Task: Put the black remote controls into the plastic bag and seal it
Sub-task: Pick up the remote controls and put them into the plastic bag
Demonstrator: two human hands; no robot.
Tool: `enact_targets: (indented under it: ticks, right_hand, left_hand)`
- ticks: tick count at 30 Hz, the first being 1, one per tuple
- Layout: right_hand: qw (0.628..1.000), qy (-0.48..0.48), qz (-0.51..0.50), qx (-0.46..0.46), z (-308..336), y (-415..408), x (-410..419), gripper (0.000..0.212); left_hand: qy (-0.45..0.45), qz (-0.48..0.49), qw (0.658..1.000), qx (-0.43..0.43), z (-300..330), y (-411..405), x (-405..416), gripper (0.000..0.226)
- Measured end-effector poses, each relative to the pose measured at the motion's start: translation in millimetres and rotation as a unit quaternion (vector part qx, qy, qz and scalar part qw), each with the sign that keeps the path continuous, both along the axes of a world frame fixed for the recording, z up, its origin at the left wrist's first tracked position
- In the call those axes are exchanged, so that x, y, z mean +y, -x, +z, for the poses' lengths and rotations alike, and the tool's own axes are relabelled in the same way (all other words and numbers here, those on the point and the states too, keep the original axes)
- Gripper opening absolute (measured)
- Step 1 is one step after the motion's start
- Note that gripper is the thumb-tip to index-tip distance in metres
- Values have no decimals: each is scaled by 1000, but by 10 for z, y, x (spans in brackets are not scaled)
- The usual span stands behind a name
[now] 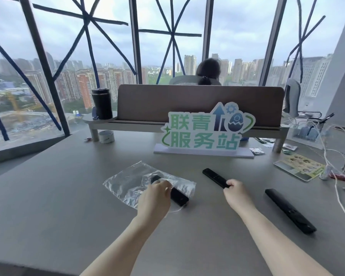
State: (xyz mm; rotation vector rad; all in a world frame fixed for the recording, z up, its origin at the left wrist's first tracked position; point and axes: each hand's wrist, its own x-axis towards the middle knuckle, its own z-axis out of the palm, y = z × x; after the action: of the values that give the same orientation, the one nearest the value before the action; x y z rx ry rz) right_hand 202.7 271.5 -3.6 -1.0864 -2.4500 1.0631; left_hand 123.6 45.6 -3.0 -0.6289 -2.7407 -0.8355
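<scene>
A: Three black remote controls and one bag sit on the wide grey counter (pixel 68 196). Take the biggest thing first.

B: That is the clear, crinkled plastic bag (pixel 126 182), lying flat left of centre. It looks thin, limp and slippery, so I judge it will slide and fold unless pinned. The mouth seems to face right, though the seal strip is too faint to make out.

A: And the remotes?

B: The long black slab remote (pixel 290 211) lies alone at the right, well apart from both hands. It should be stiff, light and smooth-sided, and easiest to lift pinched across its narrow width near the middle.

A: The next one down?

B: The slim black stick remote (pixel 214 177) lies between the bag and the slab. The right hand (pixel 236 192) has its grip closed on the near end, fingers curled over it. Held at one end it may tip, so a hold nearer the middle seems safer.

A: And the smallest showing?

B: The short black remote (pixel 178 196) is partly in the bag, its far end under the plastic and its near end poking out at the mouth. The left hand (pixel 155 198) rests over it and the bag's edge; I cannot tell whether that grip is pinching or only pressing.

A: What is left to do?

B: By my judgement, two remotes still to load, then the seal.
</scene>
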Motion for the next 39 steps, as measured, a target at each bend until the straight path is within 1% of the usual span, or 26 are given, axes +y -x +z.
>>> enact_targets:
  ticks: [2,5,7,9,10,11,13,15,17,20,24,28,29,31,33,35,36,37,38,39]
  right_hand:
    - [997,-72,-8,-38,-94,63,171,49]
    - [988,-133,6,-85,-183,204,274,55]
    - [978,-178,16,-104,-238,264,278,47]
    - [978,-180,19,-107,-244,270,269,28]
    - [982,-153,25,-106,-235,254,276,18]
    - [991,-97,31,-89,-220,225,295,16]
    - [998,61,30,-13,-133,111,342,24]
    - [980,185,12,68,29,-84,400,23]
    - [960,257,31,102,252,-358,454,25]
    - [944,299,102,96,578,-766,527,25]
    - [934,312,172,42,774,-1053,511,16]
    - [942,277,191,17,650,-924,299,22]
    - [941,278,191,23,578,-861,233,25]
    - [936,298,180,50,421,-753,124,22]
    - [950,271,135,80,322,-720,89,18]
    - [975,187,61,105,252,-780,175,19]
    - [985,129,22,110,218,-841,254,20]
    - [994,60,-13,95,183,-914,354,20]
    - [997,-19,-45,57,147,-994,467,21]
    - [993,-92,-75,7,109,-1076,587,26]
  left_hand:
    - [-3,-1,1000,-14,-4,-6,20,28]
    - [24,-2,999,-33,0,48,36,30]
    - [52,-2,998,-43,-6,78,54,27]
    - [66,-1,997,-42,-9,103,70,25]
    - [62,2,997,-37,-11,121,84,25]
    - [48,3,998,-32,-7,136,109,25]
    - [7,-13,1000,-25,22,185,212,24]
    - [-37,-39,998,-33,141,206,387,24]
    - [-75,-69,994,-39,324,209,601,27]
    - [-114,-118,986,-26,590,156,914,27]
    - [-147,-148,978,-6,763,-40,1182,25]
    - [-127,-162,979,-10,692,-256,1255,24]
    - [-123,-161,979,-13,664,-289,1250,24]
    - [-118,-162,980,-20,607,-327,1223,24]
    - [-109,-160,981,-34,548,-338,1181,25]
    - [-98,-148,983,-45,486,-340,1131,28]
    - [-94,-143,984,-48,458,-338,1110,29]
    - [-91,-139,985,-52,427,-337,1093,29]
    - [-87,-136,985,-56,405,-346,1085,28]
    - [-81,-133,986,-61,380,-358,1084,27]
